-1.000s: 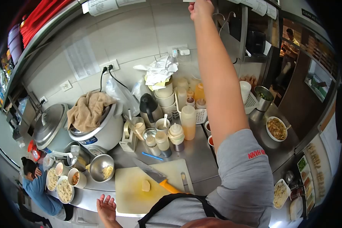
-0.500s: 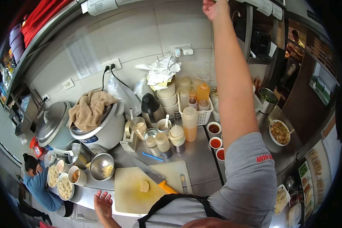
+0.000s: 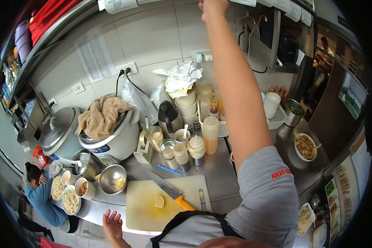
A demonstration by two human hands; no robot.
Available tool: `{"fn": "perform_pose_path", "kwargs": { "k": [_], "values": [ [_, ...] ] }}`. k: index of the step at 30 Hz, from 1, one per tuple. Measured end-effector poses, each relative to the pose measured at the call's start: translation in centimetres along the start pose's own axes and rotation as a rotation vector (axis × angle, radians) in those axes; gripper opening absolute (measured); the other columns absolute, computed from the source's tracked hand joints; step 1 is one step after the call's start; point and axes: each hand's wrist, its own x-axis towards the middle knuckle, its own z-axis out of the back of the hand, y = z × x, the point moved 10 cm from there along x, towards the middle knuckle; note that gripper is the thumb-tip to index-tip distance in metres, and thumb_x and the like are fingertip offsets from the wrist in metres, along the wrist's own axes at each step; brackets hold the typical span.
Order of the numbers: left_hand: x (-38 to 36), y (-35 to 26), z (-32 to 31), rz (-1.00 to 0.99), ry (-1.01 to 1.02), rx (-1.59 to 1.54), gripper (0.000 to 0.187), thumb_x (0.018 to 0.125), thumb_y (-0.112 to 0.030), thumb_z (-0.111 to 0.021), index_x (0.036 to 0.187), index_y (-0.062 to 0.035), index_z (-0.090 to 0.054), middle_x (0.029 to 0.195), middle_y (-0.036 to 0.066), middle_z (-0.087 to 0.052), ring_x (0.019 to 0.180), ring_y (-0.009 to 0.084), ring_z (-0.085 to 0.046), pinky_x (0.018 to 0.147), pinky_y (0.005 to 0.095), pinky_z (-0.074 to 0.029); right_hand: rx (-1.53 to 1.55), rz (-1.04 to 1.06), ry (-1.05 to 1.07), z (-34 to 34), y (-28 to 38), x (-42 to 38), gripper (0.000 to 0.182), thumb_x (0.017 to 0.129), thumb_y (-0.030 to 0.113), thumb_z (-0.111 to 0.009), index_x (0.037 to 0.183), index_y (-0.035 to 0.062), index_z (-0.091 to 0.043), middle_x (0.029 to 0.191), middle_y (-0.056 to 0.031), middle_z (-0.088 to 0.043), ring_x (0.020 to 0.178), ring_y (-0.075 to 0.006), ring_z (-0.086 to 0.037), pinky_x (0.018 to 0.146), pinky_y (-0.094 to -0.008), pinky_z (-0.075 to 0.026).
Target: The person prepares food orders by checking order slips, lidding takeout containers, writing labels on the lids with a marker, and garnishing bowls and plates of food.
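My right arm stretches up over the counter. My right hand (image 3: pixel 214 9) is at the top edge of the view, close to the order slips (image 3: pixel 120 5) hanging from the rail. Its fingers are mostly cut off by the frame, so any grip is hidden. Low beside the cutting board (image 3: pixel 140 206), my left hand (image 3: pixel 112 223) is held palm up with loosely curled, parted fingers and nothing in it. On the board lie a small pale block of food (image 3: pixel 159 201) and a knife with an orange handle (image 3: pixel 184 203).
Squeeze bottles (image 3: pixel 211 132), a steel bowl (image 3: pixel 113 179) and a blue pen (image 3: pixel 168 169) stand or lie behind the board. Left are a rice cooker (image 3: pixel 120 140) with a towel and bowls of food (image 3: pixel 71 200). A person in blue (image 3: pixel 43 198) sits at far left.
My right hand has moved left along the top of the view, uncovering the wall and a white bottle on the right. My left hand stays nearly in place.
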Motion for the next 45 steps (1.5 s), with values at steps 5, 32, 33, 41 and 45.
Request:
{"fn": "perform_pose_path", "kwargs": {
  "k": [5, 32, 33, 41, 45],
  "values": [
    [0.1, -0.3, 0.4, -0.007, -0.003, -0.015, 0.032, 0.080, -0.042, -0.045, 0.095, -0.0142, -0.049, 0.081, 0.002, -0.056, 0.068, 0.0157, -0.055, 0.054, 0.0248, -0.043, 0.015, 0.005, -0.066, 2.8, 1.6, 0.5, 0.010, 0.070, 0.005, -0.052, 0.077, 0.0005, -0.047, 0.057, -0.0044, -0.048, 0.043, -0.0096, -0.045, 0.034, -0.0190, -0.033],
    [0.3, 0.0, 0.9, -0.001, -0.003, -0.014, 0.033, 0.081, -0.041, -0.044, 0.099, -0.0132, -0.047, 0.085, 0.003, -0.054, 0.071, 0.0168, -0.053, 0.057, 0.0259, -0.040, -0.104, 0.003, -0.105, 3.2, 1.9, 3.1, 0.010, 0.073, 0.010, -0.053, 0.076, 0.0012, -0.049, 0.055, -0.0044, -0.049, 0.040, -0.0101, -0.046, 0.030, -0.0199, -0.033],
    [0.3, 0.0, 0.9, 0.001, -0.001, -0.015, 0.033, 0.081, -0.041, -0.043, 0.099, -0.0131, -0.047, 0.084, 0.004, -0.054, 0.071, 0.0169, -0.053, 0.057, 0.0259, -0.040, -0.081, 0.002, -0.100, 3.1, 2.0, 3.0, 0.012, 0.073, 0.013, -0.054, 0.077, 0.0014, -0.050, 0.055, -0.0042, -0.049, 0.041, -0.0100, -0.046, 0.031, -0.0199, -0.033],
    [0.3, 0.3, 0.4, 0.009, -0.022, -0.012, 0.030, 0.082, -0.040, -0.041, 0.095, -0.0145, -0.049, 0.081, 0.002, -0.054, 0.068, 0.0155, -0.054, 0.054, 0.0246, -0.042, -0.239, -0.208, 0.290, -4.5, -4.1, -1.7, 0.035, 0.073, 0.034, -0.059, 0.084, 0.0006, -0.054, 0.065, -0.0051, -0.053, 0.058, -0.0093, -0.050, 0.041, -0.0211, -0.035],
    [0.1, 0.5, 1.0, 0.013, -0.035, -0.013, 0.030, 0.082, -0.041, -0.041, 0.095, -0.0149, -0.049, 0.082, 0.002, -0.054, 0.069, 0.0152, -0.054, 0.055, 0.0244, -0.041, -0.296, 0.022, 0.318, -8.4, -4.7, -1.7, 0.035, 0.073, 0.030, -0.060, 0.086, -0.0020, -0.056, 0.070, -0.0072, -0.054, 0.066, -0.0122, -0.048, 0.051, -0.0266, -0.038]
  ]
}}
